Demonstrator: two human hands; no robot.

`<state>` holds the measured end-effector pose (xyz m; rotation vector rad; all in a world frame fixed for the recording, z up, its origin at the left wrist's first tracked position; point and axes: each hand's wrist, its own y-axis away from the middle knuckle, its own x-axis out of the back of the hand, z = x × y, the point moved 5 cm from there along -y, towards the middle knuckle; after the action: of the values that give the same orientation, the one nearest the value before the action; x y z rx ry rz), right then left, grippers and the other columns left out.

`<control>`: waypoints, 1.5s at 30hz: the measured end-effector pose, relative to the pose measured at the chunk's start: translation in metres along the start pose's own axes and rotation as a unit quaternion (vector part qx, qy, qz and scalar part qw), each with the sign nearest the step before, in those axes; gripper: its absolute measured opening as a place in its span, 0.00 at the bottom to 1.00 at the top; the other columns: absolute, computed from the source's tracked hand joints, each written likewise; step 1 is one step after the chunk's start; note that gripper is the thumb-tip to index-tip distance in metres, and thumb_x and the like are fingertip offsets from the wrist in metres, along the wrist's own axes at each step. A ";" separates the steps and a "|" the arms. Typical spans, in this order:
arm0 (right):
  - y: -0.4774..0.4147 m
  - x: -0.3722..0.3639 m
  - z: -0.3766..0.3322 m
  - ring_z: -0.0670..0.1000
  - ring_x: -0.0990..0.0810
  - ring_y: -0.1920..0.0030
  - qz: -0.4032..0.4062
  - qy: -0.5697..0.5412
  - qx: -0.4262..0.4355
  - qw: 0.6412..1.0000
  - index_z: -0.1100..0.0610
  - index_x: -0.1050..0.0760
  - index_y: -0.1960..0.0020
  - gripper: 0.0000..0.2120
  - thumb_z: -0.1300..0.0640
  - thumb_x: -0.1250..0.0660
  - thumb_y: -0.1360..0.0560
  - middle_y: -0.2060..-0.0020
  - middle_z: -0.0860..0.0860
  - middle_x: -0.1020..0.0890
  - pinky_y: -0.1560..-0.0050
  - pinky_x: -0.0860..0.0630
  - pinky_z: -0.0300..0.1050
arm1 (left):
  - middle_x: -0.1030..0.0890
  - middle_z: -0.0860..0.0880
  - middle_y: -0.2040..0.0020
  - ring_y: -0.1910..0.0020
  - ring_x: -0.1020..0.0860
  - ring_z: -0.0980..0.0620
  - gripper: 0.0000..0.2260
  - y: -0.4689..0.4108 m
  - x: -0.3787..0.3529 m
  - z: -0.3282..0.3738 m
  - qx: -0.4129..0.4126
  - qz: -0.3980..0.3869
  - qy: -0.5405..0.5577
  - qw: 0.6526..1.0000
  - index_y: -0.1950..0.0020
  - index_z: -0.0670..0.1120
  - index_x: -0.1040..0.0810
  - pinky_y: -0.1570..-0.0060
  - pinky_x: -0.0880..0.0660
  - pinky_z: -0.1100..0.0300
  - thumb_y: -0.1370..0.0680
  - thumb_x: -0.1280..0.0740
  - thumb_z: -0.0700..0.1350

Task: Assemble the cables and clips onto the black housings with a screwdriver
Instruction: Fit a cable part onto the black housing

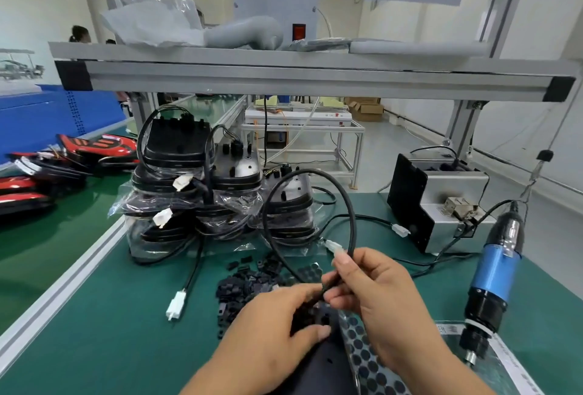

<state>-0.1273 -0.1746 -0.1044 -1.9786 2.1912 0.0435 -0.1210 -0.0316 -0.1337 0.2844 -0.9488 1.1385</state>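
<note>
The green bench [94, 315] carries a stack of bagged housings [202, 192] at the back, well apart from the work. The blue screwdriver [495, 271] hangs at the right edge, untouched, so driving a screw is not yet due.

The housing [321, 360] being worked on lies at the near edge. The left hand [271, 325] grips its top end, with fingers and thumb curled round it. The right hand [385, 297] pinches the cable [350, 205] between thumb and fingertips just above that housing. From there the cable loops up and over, and comes back down to a white plug [334, 247] beside the right fingers. A heap of clips [249, 284] lies just beyond the hands.

The step seems to be laying the cable's lower end into the housing, though blur and fingers hide the spot where they meet. To do it well, the left hand should pin the housing flat. The right should feed the cable straight, with no twist carried down from the loop. A clip should come from the heap only once the cable sits in place.
</note>
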 end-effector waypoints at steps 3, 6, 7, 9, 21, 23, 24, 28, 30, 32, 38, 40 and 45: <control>-0.002 -0.001 -0.003 0.50 0.22 0.73 0.005 0.002 0.020 1.000 0.64 0.24 0.62 0.11 0.58 0.34 0.24 0.67 0.59 0.17 0.72 0.25 0.37 | 0.23 0.68 0.42 0.40 0.29 0.71 0.27 0.000 -0.002 -0.007 0.043 0.012 0.017 0.999 0.34 0.68 0.34 0.37 0.30 0.65 0.32 0.33 0.64; -0.003 -0.003 -0.014 0.51 0.21 0.72 0.007 0.067 0.075 0.995 0.62 0.22 0.63 0.11 0.57 0.32 0.24 0.67 0.58 0.17 0.70 0.23 0.38 | 0.22 0.64 0.42 0.39 0.28 0.68 0.23 0.002 -0.001 -0.007 0.076 0.007 0.037 0.996 0.41 0.71 0.37 0.38 0.30 0.61 0.33 0.33 0.66; -0.004 -0.004 -0.018 0.51 0.21 0.71 0.008 0.093 0.093 0.991 0.59 0.21 0.64 0.11 0.56 0.32 0.24 0.68 0.58 0.17 0.68 0.23 0.39 | 0.22 0.65 0.43 0.40 0.28 0.68 0.21 0.003 -0.001 -0.007 0.087 0.004 0.037 0.995 0.45 0.72 0.39 0.40 0.30 0.62 0.32 0.33 0.66; -0.005 -0.007 -0.024 0.50 0.21 0.71 0.008 0.128 0.118 0.985 0.56 0.21 0.64 0.11 0.54 0.32 0.25 0.68 0.56 0.17 0.67 0.22 0.39 | 0.24 0.67 0.46 0.41 0.28 0.66 0.19 0.005 0.001 -0.006 0.100 0.004 0.033 0.994 0.51 0.73 0.41 0.45 0.31 0.63 0.31 0.31 0.65; -0.002 -0.024 -0.039 0.53 0.23 0.71 -0.058 0.251 0.172 0.951 0.47 0.20 0.61 0.05 0.52 0.31 0.26 0.69 0.55 0.20 0.67 0.24 0.45 | 0.20 0.47 0.38 0.38 0.22 0.48 0.28 -0.008 0.079 -0.002 0.059 0.072 0.651 0.753 0.33 0.49 0.28 0.46 0.21 0.56 0.31 0.29 0.56; 0.000 -0.029 -0.040 0.54 0.24 0.70 -0.082 0.284 0.196 0.935 0.50 0.21 0.60 0.07 0.51 0.32 0.25 0.69 0.56 0.21 0.67 0.25 0.48 | 0.17 0.40 0.47 0.48 0.17 0.44 0.26 -0.025 0.109 -0.010 0.118 0.119 0.766 0.621 0.38 0.36 0.24 0.57 0.19 0.51 0.22 0.40 0.58; 0.001 -0.032 -0.041 0.54 0.25 0.70 -0.100 0.304 0.212 0.923 0.54 0.23 0.61 0.10 0.50 0.33 0.24 0.70 0.56 0.23 0.67 0.26 0.48 | 0.16 0.40 0.53 0.55 0.15 0.45 0.26 -0.033 0.119 -0.014 0.158 0.142 0.794 0.570 0.41 0.33 0.24 0.63 0.19 0.50 0.19 0.44 0.56; 0.002 -0.040 -0.044 0.51 0.32 0.71 -0.168 0.351 0.218 0.895 0.60 0.29 0.65 0.18 0.50 0.36 0.22 0.71 0.57 0.27 0.69 0.33 0.42 | 0.23 0.48 0.74 0.78 0.23 0.56 0.15 -0.058 0.131 -0.021 0.233 0.205 0.828 0.468 0.40 0.37 0.29 0.77 0.21 0.55 0.16 0.46 0.47; 0.000 -0.041 -0.044 0.48 0.32 0.71 -0.191 0.356 0.188 0.895 0.60 0.29 0.66 0.18 0.51 0.36 0.21 0.71 0.58 0.27 0.69 0.33 0.40 | 0.24 0.51 0.72 0.82 0.26 0.57 0.14 -0.063 0.132 -0.033 0.250 0.232 0.834 0.433 0.35 0.38 0.29 0.82 0.25 0.59 0.17 0.43 0.44; -0.002 -0.040 -0.042 0.48 0.32 0.71 -0.204 0.358 0.168 0.895 0.58 0.28 0.66 0.17 0.51 0.36 0.21 0.72 0.57 0.27 0.68 0.33 0.39 | 0.26 0.53 0.66 0.85 0.29 0.57 0.14 -0.063 0.130 -0.044 0.274 0.228 0.828 0.434 0.34 0.39 0.29 0.85 0.30 0.63 0.18 0.40 0.43; -0.001 -0.042 -0.043 0.45 0.33 0.70 -0.219 0.344 0.189 0.893 0.58 0.28 0.65 0.16 0.52 0.36 0.21 0.73 0.50 0.30 0.66 0.33 0.35 | 0.31 0.54 0.77 0.87 0.35 0.59 0.09 -0.053 0.136 -0.048 0.247 0.078 0.805 0.533 0.55 0.41 0.22 0.83 0.33 0.73 0.21 0.40 0.42; 0.001 -0.044 -0.041 0.47 0.33 0.68 -0.224 0.342 0.218 0.886 0.59 0.29 0.65 0.17 0.52 0.36 0.21 0.70 0.54 0.30 0.65 0.34 0.35 | 0.36 0.55 0.80 0.87 0.38 0.58 0.12 -0.051 0.144 -0.038 0.199 0.000 0.777 0.597 0.52 0.41 0.19 0.81 0.34 0.76 0.22 0.40 0.46; 0.002 -0.045 -0.035 0.42 0.26 0.64 -0.227 0.342 0.227 0.883 0.47 0.21 0.61 0.08 0.51 0.32 0.23 0.68 0.45 0.24 0.60 0.31 0.32 | 0.43 0.55 0.76 0.83 0.46 0.60 0.20 -0.053 0.147 -0.011 0.118 -0.110 0.717 0.678 0.34 0.41 0.24 0.83 0.32 0.71 0.24 0.39 0.46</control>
<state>-0.1297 -0.1351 -0.0626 -2.3483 1.7030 -1.2830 -0.0562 0.0467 -0.0150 -0.3158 0.6459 0.8729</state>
